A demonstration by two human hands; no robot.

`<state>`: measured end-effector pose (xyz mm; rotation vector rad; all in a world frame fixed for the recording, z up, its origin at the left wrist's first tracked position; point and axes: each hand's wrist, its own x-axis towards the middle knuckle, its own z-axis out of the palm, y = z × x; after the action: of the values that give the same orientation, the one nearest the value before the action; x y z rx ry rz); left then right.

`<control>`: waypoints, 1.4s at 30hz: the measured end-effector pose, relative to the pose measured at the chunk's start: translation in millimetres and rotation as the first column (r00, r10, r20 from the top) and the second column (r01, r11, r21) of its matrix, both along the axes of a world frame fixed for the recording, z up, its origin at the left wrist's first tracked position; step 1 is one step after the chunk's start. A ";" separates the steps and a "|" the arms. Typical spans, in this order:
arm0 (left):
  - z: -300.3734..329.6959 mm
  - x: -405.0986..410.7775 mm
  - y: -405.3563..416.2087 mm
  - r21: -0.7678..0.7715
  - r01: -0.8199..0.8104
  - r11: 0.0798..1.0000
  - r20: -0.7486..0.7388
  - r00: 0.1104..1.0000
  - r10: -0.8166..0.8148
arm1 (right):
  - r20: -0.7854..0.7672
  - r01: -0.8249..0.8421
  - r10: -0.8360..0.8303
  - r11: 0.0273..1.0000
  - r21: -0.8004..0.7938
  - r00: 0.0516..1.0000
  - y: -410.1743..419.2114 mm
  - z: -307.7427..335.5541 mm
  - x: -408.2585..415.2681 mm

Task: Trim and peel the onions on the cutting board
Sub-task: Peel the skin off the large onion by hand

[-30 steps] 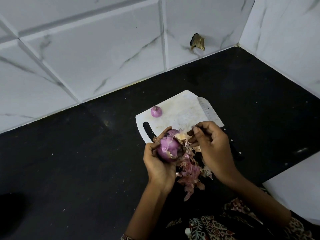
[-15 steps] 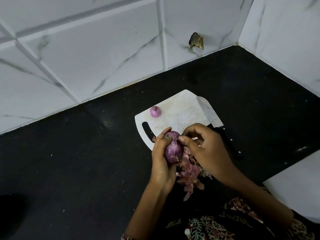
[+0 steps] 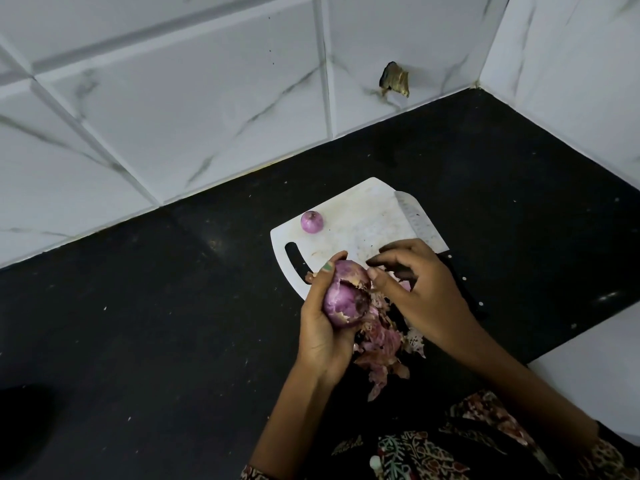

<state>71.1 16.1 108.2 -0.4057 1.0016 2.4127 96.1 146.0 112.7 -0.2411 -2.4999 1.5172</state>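
My left hand point(image 3: 323, 327) grips a purple onion point(image 3: 346, 294) above the near edge of the white cutting board point(image 3: 356, 220); torn skin hangs on the onion's upper half. My right hand point(image 3: 420, 292) is beside it, thumb tip against the onion's right side, the other fingers loosely curled above the board. A small peeled onion point(image 3: 311, 222) sits at the board's far left corner. A knife point(image 3: 417, 220) lies along the board's right edge, its black handle partly hidden behind my right hand.
A heap of pinkish onion skins point(image 3: 382, 344) lies on the black countertop point(image 3: 156, 306) between my wrists. White marble tiles point(image 3: 173, 116) form the walls at the back and right. A white surface point(image 3: 595, 375) borders the counter at the near right.
My left hand turned the onion and lifted it slightly. My right hand moved from pulling skin at the onion's right to touching it with the thumb, the fingers spreading out.
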 end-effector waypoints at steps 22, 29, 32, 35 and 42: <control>-7.9 -3.3 -1.0 -0.108 0.031 0.994 -0.153 0.987 -0.047 | -0.126 -0.110 0.106 0.994 -0.028 0.986 -6.2 10.9 0.7; -9.3 -2.7 -2.6 -0.106 0.038 0.994 -0.149 0.987 -0.054 | -0.193 -0.098 0.112 0.992 0.083 0.975 -7.1 8.8 -1.6; -8.9 -2.2 -1.1 -0.108 0.030 0.994 -0.141 0.989 -0.045 | -0.251 -0.060 0.109 0.979 0.193 0.962 -9.1 4.4 -1.4; -7.9 -2.1 0.2 -0.118 0.019 0.993 -0.128 0.991 -0.034 | -0.266 -0.059 0.126 0.967 0.247 0.956 -9.9 1.8 -0.2; -8.7 -5.8 -0.5 -0.196 0.005 0.981 -0.160 0.986 -0.037 | -0.304 -0.018 0.105 0.960 0.278 0.947 -14.0 -2.6 0.3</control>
<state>65.3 15.6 99.5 -0.2655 1.3142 2.3674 96.4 132.0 110.0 0.1188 -2.4315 1.1073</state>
